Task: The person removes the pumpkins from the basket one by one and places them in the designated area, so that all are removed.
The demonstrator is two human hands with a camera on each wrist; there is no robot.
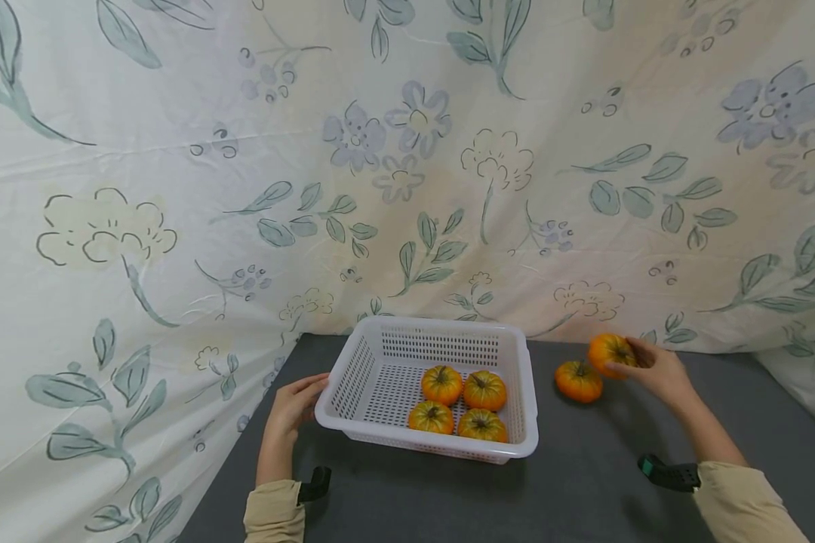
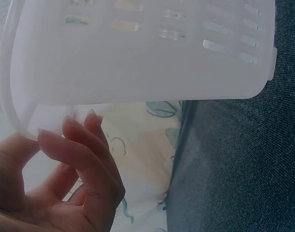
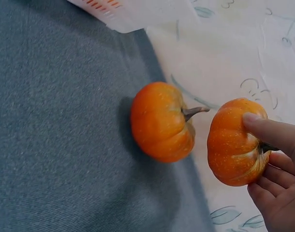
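Note:
My right hand [image 1: 662, 371] holds a small orange pumpkin [image 3: 238, 142] by its sides, thumb on one side and fingers on the other, raised above the dark table. Its brown stem points toward the palm. Just left of it, a second pumpkin [image 1: 579, 381] rests on the table. A white perforated plastic basket [image 1: 426, 448] stands to the left, with several pumpkins [image 1: 441, 385] grouped in its right half. At the basket's left rim is my left hand [image 1: 292, 411], its thumb and curled fingertips [image 2: 51, 140] pinching the edge in the left wrist view.
The dark cloth-covered table [image 1: 584, 483] ends at a pale curtain [image 1: 407, 264] with printed leaves and flowers, close behind the basket and pumpkins. Black bands [image 1: 672, 475] circle both wrists at the beige sleeves.

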